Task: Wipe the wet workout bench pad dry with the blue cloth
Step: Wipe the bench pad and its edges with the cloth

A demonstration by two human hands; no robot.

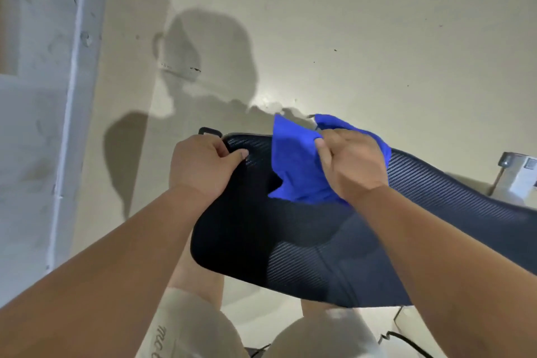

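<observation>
Head cam, 2 hands: my view shows left hand [200, 166] curled round the top-left edge of a black textured bench pad [436, 192], steadying it; right hand [351, 163] pinches bunched blue cloth [296, 166] at pad's upper part; wiping step, I judge; next needs firm strokes down the pad.

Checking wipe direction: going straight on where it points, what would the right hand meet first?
Gripping the blue cloth, the right hand would first meet the bench pad, near its far edge, then the pale wall; depth unclear.
</observation>
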